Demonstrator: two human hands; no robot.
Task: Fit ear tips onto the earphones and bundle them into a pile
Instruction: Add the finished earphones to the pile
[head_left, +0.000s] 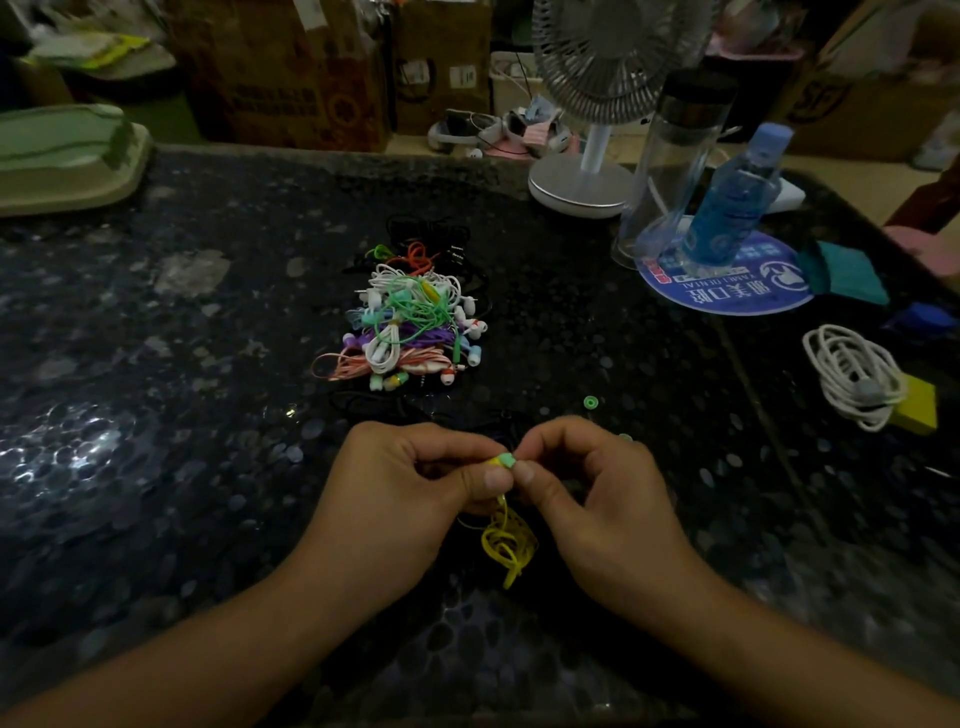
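Observation:
My left hand (415, 483) pinches a yellow earphone (493, 462) near the table's front. My right hand (587, 483) pinches a light green ear tip (506, 460) against the earphone's end. The yellow cable (509, 545) hangs in a coiled bundle below my fingers. A pile of bundled earphones (410, 322) in white, green, purple, pink and black lies in the middle of the dark table. A loose green ear tip (590, 401) lies on the table beyond my right hand. Another green ear tip (625, 438) peeks out behind my right hand's knuckles.
A white fan (587, 182) stands at the back. To its right a clear bottle (670, 166) and a blue bottle (732, 208) stand beside a round blue mat (727, 291). A coiled white cable (852, 376) lies at the right edge. At the back left, a green tray (62, 156).

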